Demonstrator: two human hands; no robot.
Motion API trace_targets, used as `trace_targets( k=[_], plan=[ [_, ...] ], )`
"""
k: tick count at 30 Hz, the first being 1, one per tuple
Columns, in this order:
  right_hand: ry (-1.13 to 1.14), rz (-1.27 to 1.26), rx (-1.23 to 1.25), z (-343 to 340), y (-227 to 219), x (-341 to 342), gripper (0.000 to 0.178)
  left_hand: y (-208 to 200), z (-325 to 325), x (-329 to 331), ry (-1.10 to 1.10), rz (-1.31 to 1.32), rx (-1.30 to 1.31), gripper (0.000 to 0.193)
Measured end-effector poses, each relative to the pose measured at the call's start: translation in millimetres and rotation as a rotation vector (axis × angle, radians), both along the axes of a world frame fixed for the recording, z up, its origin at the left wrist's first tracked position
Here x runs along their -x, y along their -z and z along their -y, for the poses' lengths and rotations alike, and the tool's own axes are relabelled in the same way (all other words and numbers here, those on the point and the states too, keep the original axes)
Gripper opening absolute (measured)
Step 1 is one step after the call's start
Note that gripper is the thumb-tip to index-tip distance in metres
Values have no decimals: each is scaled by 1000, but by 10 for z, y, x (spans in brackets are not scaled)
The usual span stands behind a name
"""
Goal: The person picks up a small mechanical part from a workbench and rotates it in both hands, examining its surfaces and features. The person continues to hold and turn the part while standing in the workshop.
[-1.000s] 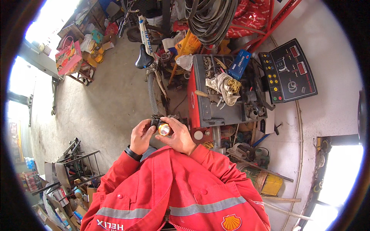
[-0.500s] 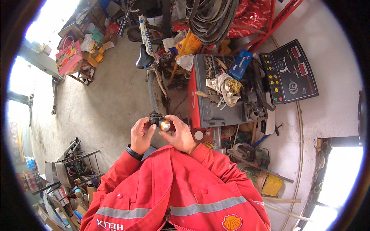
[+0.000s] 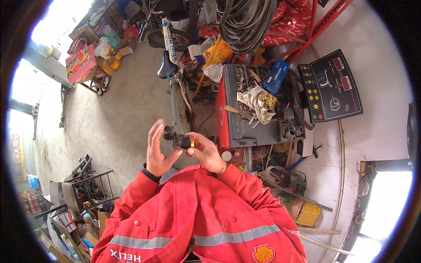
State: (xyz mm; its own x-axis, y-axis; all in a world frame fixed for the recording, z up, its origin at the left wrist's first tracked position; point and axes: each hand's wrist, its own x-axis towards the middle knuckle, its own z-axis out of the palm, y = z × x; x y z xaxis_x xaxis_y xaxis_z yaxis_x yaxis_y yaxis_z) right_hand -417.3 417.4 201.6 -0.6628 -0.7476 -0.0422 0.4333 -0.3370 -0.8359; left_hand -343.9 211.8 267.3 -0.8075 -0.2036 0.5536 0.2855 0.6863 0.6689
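In front of my chest is a small black headlamp (image 3: 182, 141) with an orange ring at its head and a dark bundled strap at its far left side. My right hand (image 3: 208, 156) grips the ringed end between thumb and fingers. My left hand (image 3: 158, 151) is open, its fingers stretched upward and apart from the lamp. The left thumb reaches across to the lamp's underside; whether it touches there I cannot tell. Beyond the lamp stands a bicycle (image 3: 174, 103) with a black saddle (image 3: 167, 65).
To the right is a red and black cabinet (image 3: 223, 114) topped with a rag (image 3: 256, 103), a blue box (image 3: 275, 78) and tools. A black control panel (image 3: 331, 87) sits farther right. Coiled belts (image 3: 245, 26) hang ahead. A metal frame (image 3: 90, 184) and clutter lie at the left.
The lamp has turned so its bright reflector no longer faces me. My left fingers have let go of it and spread, while the right hand keeps hold.
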Motion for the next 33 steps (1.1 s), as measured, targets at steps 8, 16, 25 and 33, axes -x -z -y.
trace_targets(
  k=[8,16,25,33],
  plan=[
    [12,-393,-143,26,-231,-47,62,111,102,-123,176,493,-710,40],
    [69,-173,-306,44,-370,-49,60,154,104,-102,154,469,-658,37],
    [140,-503,-285,36,-412,-123,56,166,94,-121,133,480,-772,36],
    [158,-803,-326,-5,-431,-46,59,251,92,-112,120,500,-874,35]
  ],
)
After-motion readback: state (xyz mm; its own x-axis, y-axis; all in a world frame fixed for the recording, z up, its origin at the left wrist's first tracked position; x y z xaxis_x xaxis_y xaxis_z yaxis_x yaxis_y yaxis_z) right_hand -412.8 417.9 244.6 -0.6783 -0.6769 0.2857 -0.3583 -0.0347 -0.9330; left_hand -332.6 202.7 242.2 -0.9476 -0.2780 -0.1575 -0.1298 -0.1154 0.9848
